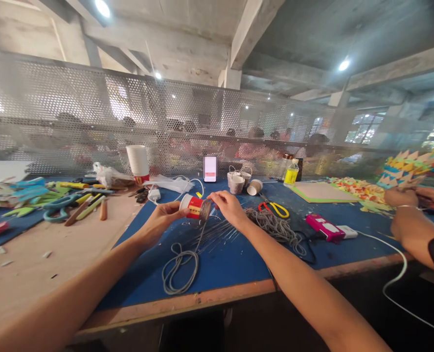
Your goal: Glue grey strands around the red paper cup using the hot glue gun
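My left hand (161,219) is closed round a red and white paper cup (193,207), which lies on its side in the air above the table. Grey woven strands (205,210) cover the cup's right end. There my right hand (228,206) pinches with thumb and forefinger at the upper edge; what is between the fingertips is too small to make out. From the cup a grey cord (182,274) hangs down and lies in loose loops on the blue mat. Thin wires (218,237) are spread beneath my hands, beside a heap of grey cord (275,227).
Scissors (275,209), small woven baskets (236,182), a phone (210,169) and stacked paper cups (137,161) stand or lie behind. A pink device (325,228) with a white cable is at right. Another person's hands (403,198) work far right. Tools (88,208) lie left.
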`<state>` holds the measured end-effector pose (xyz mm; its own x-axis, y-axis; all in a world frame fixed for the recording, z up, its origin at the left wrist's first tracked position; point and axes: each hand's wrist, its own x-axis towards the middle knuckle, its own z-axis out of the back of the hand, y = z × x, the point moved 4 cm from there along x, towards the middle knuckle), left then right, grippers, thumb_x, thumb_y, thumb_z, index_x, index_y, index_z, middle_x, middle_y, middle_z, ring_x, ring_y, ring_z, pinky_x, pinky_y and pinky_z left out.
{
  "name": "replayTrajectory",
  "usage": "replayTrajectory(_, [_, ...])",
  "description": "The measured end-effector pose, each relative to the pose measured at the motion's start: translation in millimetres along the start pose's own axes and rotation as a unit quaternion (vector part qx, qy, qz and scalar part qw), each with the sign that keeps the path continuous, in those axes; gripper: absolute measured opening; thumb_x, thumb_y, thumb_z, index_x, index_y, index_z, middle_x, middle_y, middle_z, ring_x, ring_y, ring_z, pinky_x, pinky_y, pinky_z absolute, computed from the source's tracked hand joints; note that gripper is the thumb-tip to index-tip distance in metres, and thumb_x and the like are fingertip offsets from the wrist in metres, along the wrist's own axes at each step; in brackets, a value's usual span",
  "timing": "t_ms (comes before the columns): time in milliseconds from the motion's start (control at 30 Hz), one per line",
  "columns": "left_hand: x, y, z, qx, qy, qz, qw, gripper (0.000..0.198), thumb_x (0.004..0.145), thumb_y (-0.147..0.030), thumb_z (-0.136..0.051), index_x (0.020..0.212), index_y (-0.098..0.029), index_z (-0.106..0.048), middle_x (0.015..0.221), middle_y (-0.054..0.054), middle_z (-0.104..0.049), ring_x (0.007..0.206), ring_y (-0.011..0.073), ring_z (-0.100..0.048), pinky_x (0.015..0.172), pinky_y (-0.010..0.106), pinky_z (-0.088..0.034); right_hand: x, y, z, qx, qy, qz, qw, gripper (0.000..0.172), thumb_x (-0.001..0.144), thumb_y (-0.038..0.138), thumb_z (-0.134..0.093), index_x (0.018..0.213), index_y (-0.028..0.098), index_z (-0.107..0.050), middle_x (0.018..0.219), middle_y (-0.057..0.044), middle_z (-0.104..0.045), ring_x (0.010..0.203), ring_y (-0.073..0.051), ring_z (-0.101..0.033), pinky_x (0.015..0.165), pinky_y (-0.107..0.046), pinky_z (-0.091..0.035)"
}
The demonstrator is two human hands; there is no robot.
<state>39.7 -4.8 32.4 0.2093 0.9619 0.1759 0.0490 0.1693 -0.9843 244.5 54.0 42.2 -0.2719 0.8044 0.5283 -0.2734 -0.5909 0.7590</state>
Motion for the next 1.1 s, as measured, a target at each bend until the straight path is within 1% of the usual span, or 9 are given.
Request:
replayTrajectory(133, [3, 1, 5.6, 0.006, -0.015, -0.034, 0.999, 0.031, 0.079, -0.041, -0.079, 0.100, -0.019, -0.080, 0.095, 0.009, -0.080, 0.084, 0.0259, -0.072, 0.076, 0.033, -0.052, -1, 7, 2, -0.026, 0.016, 0.016, 0.999, 0.043, 0.097, 0.056, -0.050, 0.101, 0.020, -0.074, 0.100, -0.005, -0.071, 0.098, -0.019, -0.064, 0.093, -0.031, -0.046])
replayTrajectory(233, [5, 2, 8.4, 0.001, -0.019, -0.045, 0.999, 0.027, 0.081, -0.040, -0.077, 0.099, -0.020, -0.080, 0.095, 0.008, -0.080, 0.089, 0.0251, -0.071, 0.079, 0.032, -0.052, -3, 4, -4, 0.003, 0.063, -0.006, 0.998, 0.047, 0.092, 0.061, -0.057, 0.112, 0.020, -0.069, 0.108, -0.005, -0.072, 0.101, -0.019, -0.066, 0.090, -0.030, -0.048])
replayTrajectory(333, [5, 4, 8.8, -0.017, -0.017, -0.032, 0.999, 0.027, 0.079, -0.040, -0.079, 0.097, -0.020, -0.080, 0.097, 0.008, -0.080, 0.086, 0.0244, -0.072, 0.077, 0.031, -0.052, -4, 0, -9, 0.001, 0.074, -0.012, 0.997, 0.051, 0.085, 0.059, -0.067, 0.115, 0.018, -0.066, 0.105, -0.007, -0.073, 0.098, -0.019, -0.068, 0.088, -0.031, -0.050])
replayTrajectory(467, [3, 5, 7.1, -0.039, -0.014, 0.010, 0.999, 0.034, 0.076, -0.042, -0.080, 0.102, -0.021, -0.079, 0.094, 0.008, -0.080, 0.077, 0.0240, -0.072, 0.072, 0.032, -0.053, -5, 0, -12, 0.003, 0.064, 0.008, 0.998, 0.047, 0.083, 0.053, -0.072, 0.114, 0.018, -0.065, 0.106, -0.007, -0.073, 0.097, -0.018, -0.068, 0.090, -0.033, -0.051])
replayTrajectory(633, [4, -1, 6.6, -0.022, -0.032, -0.031, 0.999, 0.024, 0.078, -0.041, -0.079, 0.091, -0.022, -0.079, 0.097, 0.008, -0.080, 0.090, 0.0260, -0.072, 0.080, 0.033, -0.052, -8, 11, -9, -0.045, 0.032, 0.070, 0.996, 0.046, 0.078, 0.039, -0.079, 0.118, 0.021, -0.064, 0.114, -0.007, -0.068, 0.103, -0.019, -0.065, 0.096, -0.035, -0.049])
replayTrajectory(800, [6, 2, 10.2, -0.033, -0.047, -0.025, 0.998, 0.022, 0.077, -0.041, -0.079, 0.086, -0.021, -0.079, 0.088, 0.009, -0.079, 0.081, 0.0248, -0.071, 0.076, 0.034, -0.052, -12, 20, -10, -0.083, 0.022, 0.141, 0.986, 0.050, 0.077, 0.026, -0.081, 0.123, 0.025, -0.061, 0.123, -0.006, -0.062, 0.106, -0.019, -0.063, 0.101, -0.035, -0.048])
replayTrajectory(933, [7, 5, 13.4, -0.045, -0.052, -0.023, 0.997, 0.019, 0.079, -0.039, -0.079, 0.085, -0.021, -0.079, 0.087, 0.007, -0.079, 0.077, 0.0219, -0.069, 0.073, 0.031, -0.051, -12, 17, -11, -0.090, -0.002, 0.137, 0.986, 0.058, 0.077, 0.025, -0.082, 0.129, 0.023, -0.055, 0.128, -0.008, -0.060, 0.102, -0.018, -0.064, 0.099, -0.035, -0.049])
replayTrajectory(1000, [7, 4, 14.6, -0.046, -0.060, -0.030, 0.997, 0.020, 0.079, -0.039, -0.079, 0.085, -0.019, -0.079, 0.088, 0.008, -0.079, 0.079, 0.0220, -0.069, 0.074, 0.032, -0.051, -11, 14, -11, -0.092, -0.013, 0.123, 0.988, 0.053, 0.076, 0.029, -0.083, 0.122, 0.020, -0.058, 0.120, -0.008, -0.062, 0.098, -0.018, -0.064, 0.095, -0.034, -0.050])
replayTrajectory(1100, [7, 3, 13.9, -0.051, -0.058, -0.031, 0.997, 0.025, 0.078, -0.039, -0.080, 0.091, -0.017, -0.079, 0.092, 0.011, -0.079, 0.084, 0.0243, -0.071, 0.078, 0.034, -0.052, -11, 14, -12, -0.093, 0.004, 0.118, 0.989, 0.031, 0.080, 0.031, -0.080, 0.103, 0.018, -0.064, 0.103, -0.005, -0.066, 0.095, -0.018, -0.065, 0.090, -0.031, -0.050])
